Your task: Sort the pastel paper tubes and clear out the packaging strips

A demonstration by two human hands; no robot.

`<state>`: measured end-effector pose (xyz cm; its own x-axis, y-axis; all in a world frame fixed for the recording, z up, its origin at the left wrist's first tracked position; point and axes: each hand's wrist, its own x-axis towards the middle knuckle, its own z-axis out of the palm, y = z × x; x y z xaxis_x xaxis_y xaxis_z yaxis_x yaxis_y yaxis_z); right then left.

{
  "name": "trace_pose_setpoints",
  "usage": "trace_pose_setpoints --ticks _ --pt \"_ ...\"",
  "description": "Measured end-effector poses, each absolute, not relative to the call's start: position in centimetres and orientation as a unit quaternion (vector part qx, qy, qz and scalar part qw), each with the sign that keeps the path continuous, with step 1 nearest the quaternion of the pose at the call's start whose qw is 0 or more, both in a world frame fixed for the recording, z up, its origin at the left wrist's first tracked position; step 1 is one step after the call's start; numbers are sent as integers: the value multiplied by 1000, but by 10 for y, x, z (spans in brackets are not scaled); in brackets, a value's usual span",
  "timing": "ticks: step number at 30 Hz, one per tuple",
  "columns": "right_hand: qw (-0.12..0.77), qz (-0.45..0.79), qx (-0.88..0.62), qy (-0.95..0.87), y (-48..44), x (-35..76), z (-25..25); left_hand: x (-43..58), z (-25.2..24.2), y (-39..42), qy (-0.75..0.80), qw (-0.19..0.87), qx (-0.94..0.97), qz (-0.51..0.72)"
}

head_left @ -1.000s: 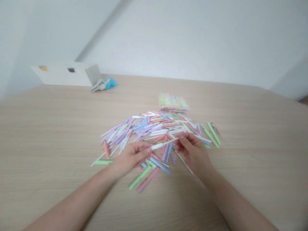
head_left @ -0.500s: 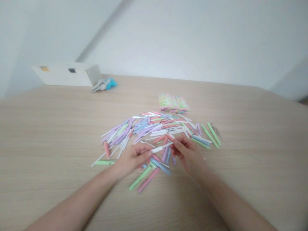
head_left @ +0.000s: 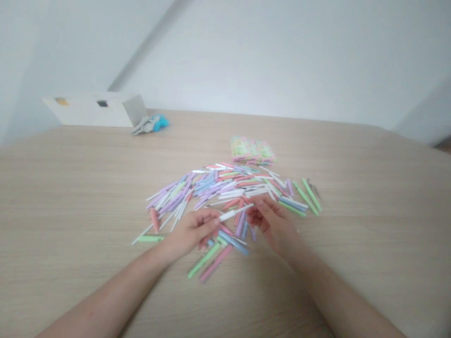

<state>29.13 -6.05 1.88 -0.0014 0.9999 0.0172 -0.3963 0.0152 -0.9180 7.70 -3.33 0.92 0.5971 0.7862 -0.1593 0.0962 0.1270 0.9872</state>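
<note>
Between my two hands hangs a thin white stick-like piece point(head_left: 228, 215), thicker toward the left. My left hand point(head_left: 199, 230) pinches its thick end between thumb and fingers. My right hand point(head_left: 271, 223) has its thumb and forefinger closed on the thin end. Below and behind them spreads a pile of pen parts point(head_left: 211, 184), with white, purple, red, blue and green pieces. A green piece point(head_left: 204, 259) and a pink piece point(head_left: 216, 263) lie nearest to me, beside a blue piece point(head_left: 234, 242).
Behind the pile sit stacked green and pink packets point(head_left: 252, 150) on the wooden table point(head_left: 369, 211). A white box point(head_left: 91, 112) stands at the back left, with a grey and blue cloth-like item point(head_left: 151, 124) beside it. Two green pieces point(head_left: 306, 197) lie at the right.
The view has shifted slightly. Both hands still hold the white piece, which has risen slightly at its right end.
</note>
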Motion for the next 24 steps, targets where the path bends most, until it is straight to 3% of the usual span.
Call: trace_pose_setpoints --ticks 9,14,17,24 --pt "682 487 -430 -337 -48 322 28 73 6 -28 389 650 580 300" --pt "661 465 -471 -353 -47 325 26 69 3 -24 409 632 559 347" --pt "603 420 -519 -437 -49 318 25 69 7 -23 408 616 545 395" --pt "310 248 -550 -735 -45 280 27 69 18 -20 398 617 502 458"
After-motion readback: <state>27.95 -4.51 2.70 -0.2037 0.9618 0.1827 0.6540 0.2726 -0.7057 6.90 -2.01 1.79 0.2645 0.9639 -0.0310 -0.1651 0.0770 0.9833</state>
